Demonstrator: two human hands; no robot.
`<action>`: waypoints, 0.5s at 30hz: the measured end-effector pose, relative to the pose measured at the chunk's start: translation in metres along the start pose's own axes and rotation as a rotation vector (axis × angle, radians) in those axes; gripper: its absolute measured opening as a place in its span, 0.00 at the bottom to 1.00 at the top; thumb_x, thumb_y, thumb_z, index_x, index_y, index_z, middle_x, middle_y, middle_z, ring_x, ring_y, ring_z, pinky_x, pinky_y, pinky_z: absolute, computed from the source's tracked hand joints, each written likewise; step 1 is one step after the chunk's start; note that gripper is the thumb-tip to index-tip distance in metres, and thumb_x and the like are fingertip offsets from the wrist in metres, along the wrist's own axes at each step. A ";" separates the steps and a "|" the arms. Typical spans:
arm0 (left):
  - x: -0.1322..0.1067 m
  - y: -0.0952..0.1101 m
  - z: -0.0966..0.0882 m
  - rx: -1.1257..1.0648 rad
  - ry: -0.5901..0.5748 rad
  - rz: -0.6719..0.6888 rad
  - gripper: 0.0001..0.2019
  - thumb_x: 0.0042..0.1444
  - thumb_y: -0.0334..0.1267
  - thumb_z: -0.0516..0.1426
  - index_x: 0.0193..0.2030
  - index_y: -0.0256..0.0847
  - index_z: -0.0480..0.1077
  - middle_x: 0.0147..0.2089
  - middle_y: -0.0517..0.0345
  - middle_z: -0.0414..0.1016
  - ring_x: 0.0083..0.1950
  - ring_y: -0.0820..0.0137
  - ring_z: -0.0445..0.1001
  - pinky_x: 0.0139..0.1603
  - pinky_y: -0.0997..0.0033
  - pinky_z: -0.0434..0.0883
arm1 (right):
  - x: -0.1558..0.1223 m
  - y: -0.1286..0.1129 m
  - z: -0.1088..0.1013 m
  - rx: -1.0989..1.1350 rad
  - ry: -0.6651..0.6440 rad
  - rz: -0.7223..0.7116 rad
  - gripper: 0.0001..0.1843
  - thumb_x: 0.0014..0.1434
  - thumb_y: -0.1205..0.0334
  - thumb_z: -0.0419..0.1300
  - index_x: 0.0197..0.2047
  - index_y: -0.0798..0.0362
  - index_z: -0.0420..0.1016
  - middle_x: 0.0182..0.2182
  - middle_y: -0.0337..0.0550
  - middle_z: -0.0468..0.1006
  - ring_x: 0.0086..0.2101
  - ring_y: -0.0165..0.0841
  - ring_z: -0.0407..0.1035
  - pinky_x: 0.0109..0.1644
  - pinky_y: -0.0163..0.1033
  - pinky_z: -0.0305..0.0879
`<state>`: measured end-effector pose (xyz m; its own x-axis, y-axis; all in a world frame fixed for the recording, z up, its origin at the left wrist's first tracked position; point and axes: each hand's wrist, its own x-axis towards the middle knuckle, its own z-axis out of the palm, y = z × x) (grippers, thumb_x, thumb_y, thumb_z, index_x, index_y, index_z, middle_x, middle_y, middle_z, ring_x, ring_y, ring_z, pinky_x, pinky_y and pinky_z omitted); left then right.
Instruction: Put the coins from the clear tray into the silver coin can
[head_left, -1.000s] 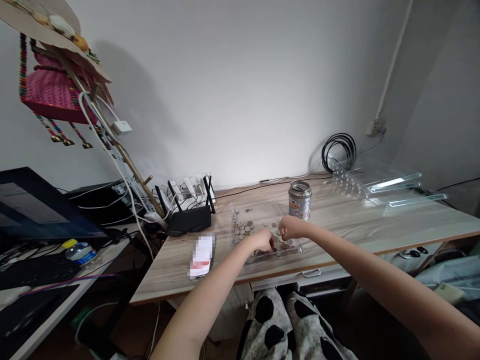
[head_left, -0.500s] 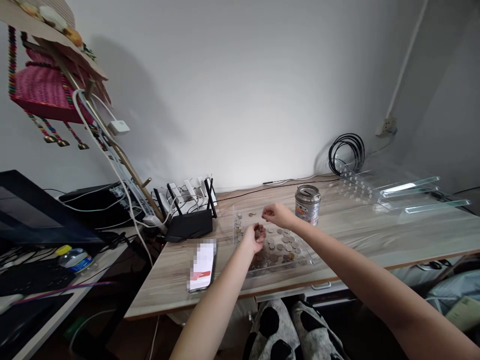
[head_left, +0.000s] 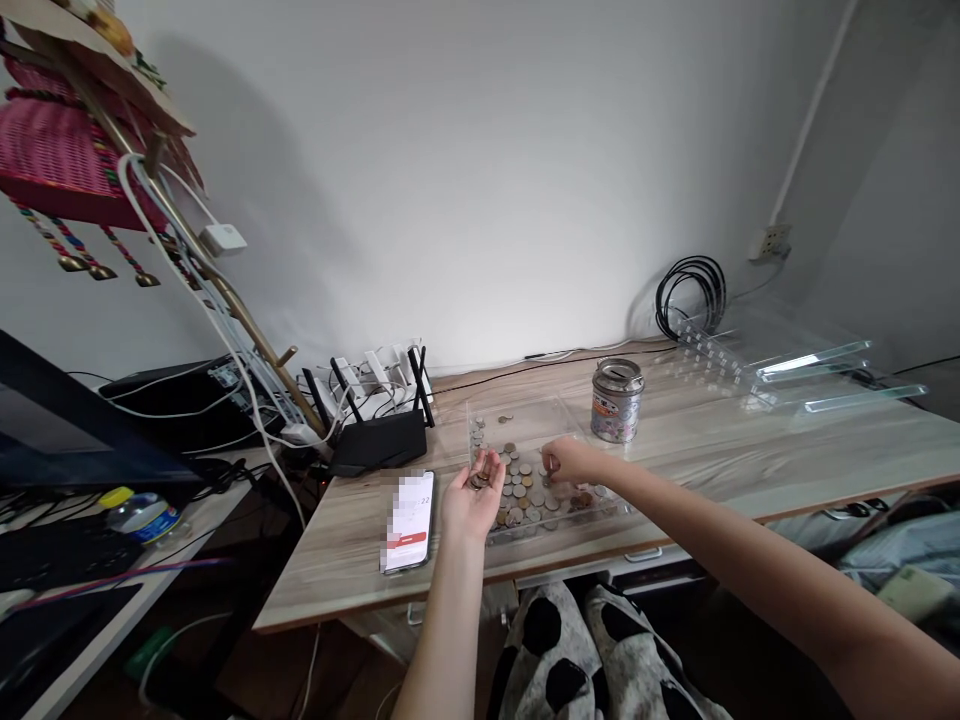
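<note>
My left hand (head_left: 474, 495) is turned palm up with curled fingers, cupping several coins (head_left: 478, 481) over the left edge of a clear plastic tray (head_left: 525, 412). Down among the coins in the tray is my right hand (head_left: 571, 461), its fingers pinched together with a coin (head_left: 547, 481) at the tips; how firmly it is gripped is hidden. Many loose coins (head_left: 519, 491) lie flat across the tray, silver and some brassy. A small stack of coins (head_left: 477, 432) is by its left wall. A round metal tin (head_left: 616, 402) with a slotted lid stands beyond the right hand.
Left of the tray lies a phone (head_left: 409, 522) with its screen lit. Behind it stand a black router (head_left: 379, 443) and white plugs. Clear acrylic pieces (head_left: 810, 375) and a coiled black cable (head_left: 691, 295) are at the back right. A capped bottle (head_left: 146, 516) is on the left desk.
My left hand has moved left and rolled palm up, showing the coins in it. My right hand has come down from above the tray's far part to the coins. The view has shifted slightly.
</note>
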<state>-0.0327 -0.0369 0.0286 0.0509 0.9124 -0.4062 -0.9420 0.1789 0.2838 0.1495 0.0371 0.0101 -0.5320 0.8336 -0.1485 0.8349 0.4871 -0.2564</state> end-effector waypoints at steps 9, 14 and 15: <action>-0.003 -0.009 -0.017 0.083 0.000 -0.061 0.14 0.55 0.33 0.41 0.38 0.32 0.65 0.36 0.44 0.70 0.40 0.67 0.72 0.37 0.65 0.71 | 0.009 -0.008 0.004 -0.042 -0.075 -0.037 0.13 0.36 0.65 0.60 0.31 0.54 0.73 0.28 0.41 0.74 0.28 0.31 0.66 0.25 0.30 0.55; 0.002 -0.015 -0.021 0.106 -0.005 -0.068 0.13 0.54 0.32 0.41 0.35 0.33 0.66 0.34 0.46 0.70 0.38 0.68 0.72 0.36 0.66 0.71 | 0.016 -0.007 0.006 0.021 -0.014 0.014 0.12 0.37 0.64 0.60 0.30 0.53 0.73 0.28 0.40 0.74 0.28 0.29 0.66 0.26 0.30 0.55; 0.003 -0.016 -0.021 0.115 -0.006 -0.070 0.13 0.54 0.32 0.41 0.35 0.34 0.66 0.34 0.46 0.70 0.38 0.69 0.72 0.36 0.66 0.71 | 0.019 -0.006 0.006 0.020 -0.007 0.030 0.12 0.37 0.64 0.60 0.30 0.54 0.73 0.28 0.40 0.74 0.28 0.30 0.66 0.26 0.30 0.55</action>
<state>-0.0243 -0.0449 0.0047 0.1173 0.8984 -0.4233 -0.8921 0.2826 0.3526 0.1336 0.0482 0.0031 -0.5076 0.8460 -0.1633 0.8477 0.4563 -0.2706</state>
